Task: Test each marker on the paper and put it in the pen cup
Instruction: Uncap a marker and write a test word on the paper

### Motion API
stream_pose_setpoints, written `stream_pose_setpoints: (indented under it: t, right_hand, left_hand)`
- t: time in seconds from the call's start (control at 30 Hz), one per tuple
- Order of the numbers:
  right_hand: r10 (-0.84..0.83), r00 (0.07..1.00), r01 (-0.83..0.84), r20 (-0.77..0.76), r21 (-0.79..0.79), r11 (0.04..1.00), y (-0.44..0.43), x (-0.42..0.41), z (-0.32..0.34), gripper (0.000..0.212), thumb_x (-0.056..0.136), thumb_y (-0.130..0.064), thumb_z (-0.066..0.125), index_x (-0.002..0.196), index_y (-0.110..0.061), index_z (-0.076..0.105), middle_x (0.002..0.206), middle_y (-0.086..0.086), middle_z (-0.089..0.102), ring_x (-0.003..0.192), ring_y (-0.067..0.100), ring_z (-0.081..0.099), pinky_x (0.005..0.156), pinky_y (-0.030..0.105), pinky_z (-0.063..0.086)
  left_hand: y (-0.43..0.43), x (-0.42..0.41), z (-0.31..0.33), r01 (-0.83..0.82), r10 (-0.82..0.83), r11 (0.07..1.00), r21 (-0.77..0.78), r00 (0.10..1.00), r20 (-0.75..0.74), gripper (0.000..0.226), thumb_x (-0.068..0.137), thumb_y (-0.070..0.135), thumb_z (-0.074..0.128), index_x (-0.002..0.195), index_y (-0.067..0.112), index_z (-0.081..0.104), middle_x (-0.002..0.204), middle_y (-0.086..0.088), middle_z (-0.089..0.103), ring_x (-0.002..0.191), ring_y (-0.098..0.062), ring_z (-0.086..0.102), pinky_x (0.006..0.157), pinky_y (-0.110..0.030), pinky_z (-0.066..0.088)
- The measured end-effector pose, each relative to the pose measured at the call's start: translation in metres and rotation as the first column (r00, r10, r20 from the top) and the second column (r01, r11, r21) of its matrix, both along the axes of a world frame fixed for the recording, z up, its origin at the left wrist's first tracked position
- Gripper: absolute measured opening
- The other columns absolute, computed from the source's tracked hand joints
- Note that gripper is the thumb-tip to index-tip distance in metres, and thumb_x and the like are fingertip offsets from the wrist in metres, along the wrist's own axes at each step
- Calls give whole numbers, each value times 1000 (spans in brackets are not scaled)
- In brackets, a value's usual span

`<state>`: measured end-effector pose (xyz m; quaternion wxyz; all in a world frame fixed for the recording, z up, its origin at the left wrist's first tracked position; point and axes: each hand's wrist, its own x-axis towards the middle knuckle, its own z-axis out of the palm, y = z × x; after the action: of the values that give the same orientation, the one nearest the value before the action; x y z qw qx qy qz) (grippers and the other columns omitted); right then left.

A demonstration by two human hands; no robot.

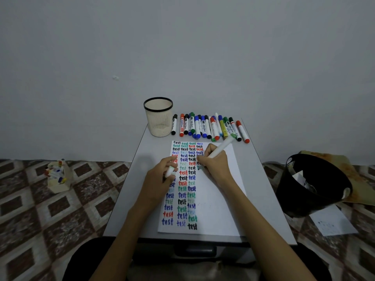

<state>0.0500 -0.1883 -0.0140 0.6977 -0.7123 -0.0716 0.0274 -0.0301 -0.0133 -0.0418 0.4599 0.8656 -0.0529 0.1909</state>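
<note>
**Hands.** The right hand (215, 162) has its fingers curled round a white marker (220, 149) in a writing grip. The barrel slants up and to the right, its green end toward the back of the counter. The tip is down on the paper (219, 199) at centre frame, at the foot of a short fourth column of "test" words, and is itself hidden by the fingers. The left hand (160, 175) rests on the left side of the sheet and pinches a short white-and-green piece (170, 172), probably this marker's cap.

**Progress (judged).** The step in hand is the test word for one green marker.
- The sheet carries three long columns and a started fourth, in black, blue, green and red.
- The pen cup (158, 118), beige with a black rim, stands at the far left of the counter (125, 209), above and left of the paper. Nothing shows above its rim, and its inside is mostly out of sight.
- A row of markers (203, 126) lies capped, side by side, just right of the cup along the far edge.

Most of the sorting into the cup looks undone. What is left is to finish the word, cap the marker, drop it in the cup, then work through the row.

**Around.**
- Patterned tile floor.
- At left of frame, a small box (58, 183) with more markers.
- At right, a black bin (300, 199) holding paper scraps.
- A loose sheet (334, 222) beside the bin.

**In the way.**
- Nothing stands between the right hand and the cup.
- The held marker's upper end sits very near the row, so a lift could nudge it.
- The left hand lies over inked words, so there is some smear risk.
</note>
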Motion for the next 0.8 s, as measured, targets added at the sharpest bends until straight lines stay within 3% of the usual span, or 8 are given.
stream_pose_setpoints:
  t: [0.1, 0.4, 0.57, 0.67, 0.8]
  right_hand:
    - [20, 1000, -19, 14, -28, 999, -2, 2, -3, 36, 78, 16, 62, 63, -9, 39, 49, -4, 47, 44, 0, 51, 45, 17, 45]
    - [19, 998, -15, 52, -80, 997, -1, 3, -6, 27, 76, 13, 64, 70, -5, 45, 56, 5, 46, 46, 2, 49, 44, 16, 44]
    - [16, 997, -7, 80, -107, 994, 0, 4, -8, 29, 75, 12, 64, 68, -6, 43, 61, 11, 49, 58, 16, 54, 46, 19, 46]
    - [28, 996, -19, 83, -102, 995, 1, 3, -7, 32, 77, 14, 61, 68, -7, 40, 62, 8, 49, 61, 13, 57, 49, 20, 48]
    - [7, 997, -2, 72, -75, 997, -2, 3, -5, 32, 78, 15, 60, 66, -7, 40, 56, 5, 45, 45, 3, 49, 42, 16, 41]
  left_hand:
    - [0, 2, -3, -7, 7, 1000, -10, 1000, 17, 33, 85, 14, 63, 117, 14, 53, 120, -2, 62, 104, -11, 61, 85, -30, 55]
    - [2, 4, -6, -21, 21, 1000, -4, 999, 24, 35, 83, 4, 65, 116, 14, 55, 119, 0, 63, 105, -9, 61, 90, -27, 52]
    - [1, 3, -7, -28, 28, 999, -34, 1000, 8, 40, 83, 2, 63, 120, 16, 54, 112, 1, 65, 101, -3, 61, 89, -21, 50]
    - [1, 3, -7, -27, 28, 999, -32, 1000, 12, 41, 83, 2, 63, 120, 15, 55, 109, 3, 66, 100, -2, 61, 90, -23, 51]
    - [1, 4, -8, -27, 28, 999, -33, 999, 17, 41, 83, 2, 63, 120, 16, 55, 109, 3, 65, 101, -4, 62, 91, -31, 52]
